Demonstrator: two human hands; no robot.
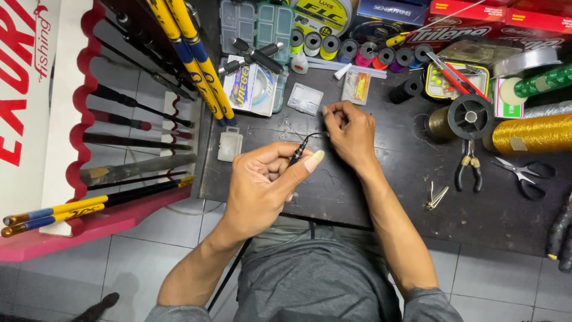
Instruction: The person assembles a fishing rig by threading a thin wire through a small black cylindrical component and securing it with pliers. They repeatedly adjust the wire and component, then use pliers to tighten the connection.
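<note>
Left hand pinches a thin black rod tip at the workbench edge; right hand pinches barely visible line.

Black rod tip, gold thread spool, blue-and-yellow rods, pink rack.

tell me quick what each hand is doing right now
Left hand: closed on a thin black rod tip.
Right hand: fingers pinched shut, seemingly on a fine line; too thin to tell.
</note>
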